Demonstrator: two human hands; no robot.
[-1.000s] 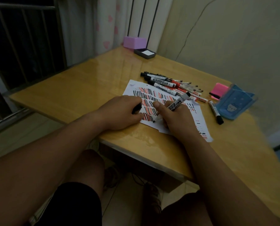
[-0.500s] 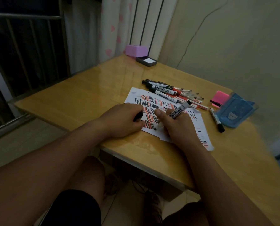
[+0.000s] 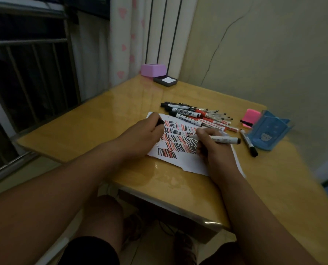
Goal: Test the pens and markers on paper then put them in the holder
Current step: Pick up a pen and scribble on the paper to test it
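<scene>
A white paper [image 3: 188,162] covered in rows of black and red strokes lies on the wooden table [image 3: 102,127]. My right hand [image 3: 210,148] grips a white marker [image 3: 222,139], its tip down on the paper and its barrel pointing right. My left hand [image 3: 144,133] rests on the paper's left part and holds a black cap [image 3: 160,122]. A heap of several pens and markers [image 3: 197,115] lies just beyond the paper. One more black-capped marker [image 3: 248,142] lies alone beside the blue holder [image 3: 269,131], which lies on its side at the right.
A pink block [image 3: 252,115] sits behind the holder. At the far corner stand a purple box [image 3: 153,69] and a dark tray with white inside [image 3: 165,80]. The wall is close on the right, a barred window on the left. My knees are under the table's front edge.
My right hand has laid the marker flatter and moved its tip up to a higher row. My left hand slid away to the paper's upper left, uncovering the lower strokes.
</scene>
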